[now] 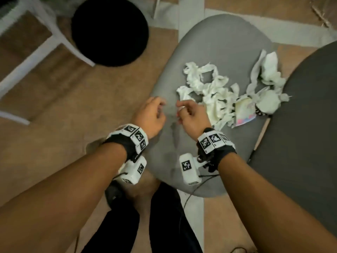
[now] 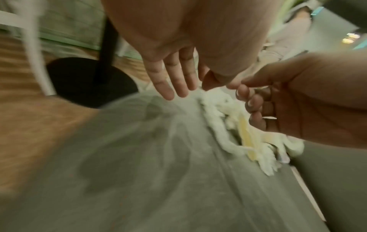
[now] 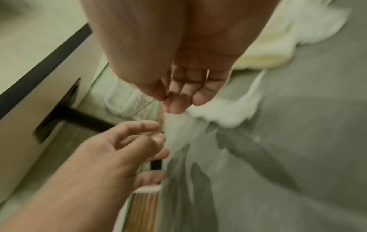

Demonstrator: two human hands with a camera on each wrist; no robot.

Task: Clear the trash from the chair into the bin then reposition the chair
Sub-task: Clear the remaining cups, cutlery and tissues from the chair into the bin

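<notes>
Beside both hands, tissue trash.

Both forearms reach forward, side by side, wrists banded. The left hand hangs with fingers straight and relaxed — the right hand, just beside it, has fingers loosely curled.

grey chair seat, crumpled white tissues, colourful wrapper

bare forearms | black wrist straps | white marker-tagged camera blocks | black trousers
</notes>
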